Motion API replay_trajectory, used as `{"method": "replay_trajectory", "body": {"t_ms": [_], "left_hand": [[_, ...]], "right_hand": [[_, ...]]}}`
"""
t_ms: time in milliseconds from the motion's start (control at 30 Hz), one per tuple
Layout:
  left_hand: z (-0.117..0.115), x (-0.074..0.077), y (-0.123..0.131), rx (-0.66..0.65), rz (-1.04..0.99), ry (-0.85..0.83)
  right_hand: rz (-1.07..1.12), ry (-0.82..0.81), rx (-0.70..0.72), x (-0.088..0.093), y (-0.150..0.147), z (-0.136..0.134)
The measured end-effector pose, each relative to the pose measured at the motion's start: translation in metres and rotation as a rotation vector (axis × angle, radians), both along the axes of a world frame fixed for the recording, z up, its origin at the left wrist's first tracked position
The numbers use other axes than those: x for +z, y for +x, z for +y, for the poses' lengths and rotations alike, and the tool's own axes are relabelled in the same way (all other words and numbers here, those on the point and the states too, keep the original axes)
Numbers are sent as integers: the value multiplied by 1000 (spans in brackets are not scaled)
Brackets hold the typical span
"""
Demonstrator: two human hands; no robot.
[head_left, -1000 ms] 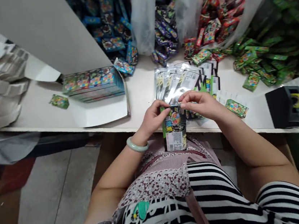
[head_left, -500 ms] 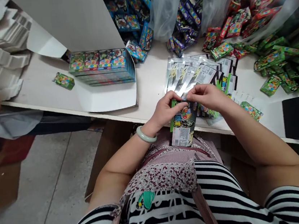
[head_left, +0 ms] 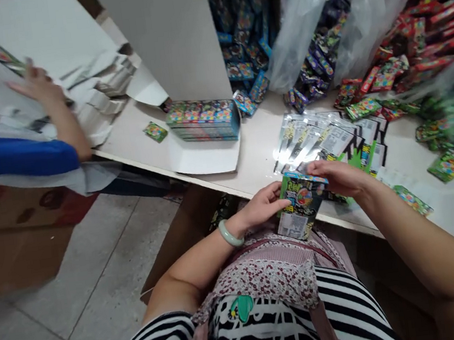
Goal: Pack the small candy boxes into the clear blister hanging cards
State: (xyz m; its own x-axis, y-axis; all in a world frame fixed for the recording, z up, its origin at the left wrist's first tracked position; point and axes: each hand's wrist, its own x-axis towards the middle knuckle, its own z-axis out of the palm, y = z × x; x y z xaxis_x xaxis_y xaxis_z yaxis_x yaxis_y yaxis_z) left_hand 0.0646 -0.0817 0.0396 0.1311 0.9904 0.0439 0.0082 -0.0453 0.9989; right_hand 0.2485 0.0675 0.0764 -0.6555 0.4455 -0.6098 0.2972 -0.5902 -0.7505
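Observation:
Close to my apron, at the table's front edge, a black-and-green printed packet (head_left: 297,223) is held upright, a blue strip showing along its top. My left hand (head_left: 265,207) grips its left side, thumb across the printed front. At the top right corner, my right hand (head_left: 341,177) has its fingers closed on the same packet; some fingertips are hidden behind it. Just beyond my hands, several flat clear printed pouches (head_left: 300,141) lie fanned out. A small green candy pack (head_left: 411,199) lies to the right of my right hand.
An open white carton (head_left: 204,159) holds stacked small candy packs (head_left: 203,113). One loose green pack (head_left: 155,131) lies left of it. Blue packs (head_left: 242,70), purple packs (head_left: 315,65), red packs (head_left: 391,72) and green packs (head_left: 447,165) pile up behind. A co-worker's hand (head_left: 40,85) works at left.
The view has swung left, showing more of the co-worker. My right hand has shifted from the packet's top middle to its right corner. The packet's top now shows a blue strip.

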Motion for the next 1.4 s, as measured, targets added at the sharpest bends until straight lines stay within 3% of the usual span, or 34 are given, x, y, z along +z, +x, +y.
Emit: {"method": "replay_trajectory", "body": {"t_ms": [100, 200, 267, 333, 433, 567, 667, 767, 867, 933, 1033, 1100, 1200, 1333, 1400], "left_hand": [[-18, 44, -31, 193, 176, 189], [-15, 90, -80, 693, 499, 390], [3, 104, -120, 878, 721, 433], [32, 102, -160, 821, 882, 455], [75, 78, -202, 680, 989, 407], [97, 44, -220, 540, 1001, 297], [94, 30, -204, 557, 978, 319], [96, 17, -153, 554, 917, 391], [109, 0, -75, 241, 868, 361], [121, -10, -26, -5, 923, 189], [135, -20, 17, -123, 1005, -43], [139, -24, 25, -111, 1012, -108], [138, -22, 21, 35, 910, -39], [132, -7, 13, 243, 533, 135], [127, 6, 11, 261, 455, 215]], "right_hand": [[58, 129, -126, 4, 16, 8], [59, 299, -253, -1, 27, 17], [28, 400, -242, -6, 29, 17], [-21, 488, -167, -12, 28, 12], [-111, 582, -14, -17, 25, 2], [-205, 807, 67, -25, 30, 14], [-372, 1101, 29, -31, 39, 46], [-636, 1302, 45, -32, 38, 76], [-817, 1321, 190, -31, 24, 86], [-864, 1303, 263, -31, 15, 83], [-895, 1274, 261, -32, 8, 79], [-893, 1229, 208, -30, 11, 81], [-776, 1156, 81, -20, 23, 88], [-359, 1066, -155, 10, 40, 83], [-148, 902, -148, 26, 45, 73]]}}
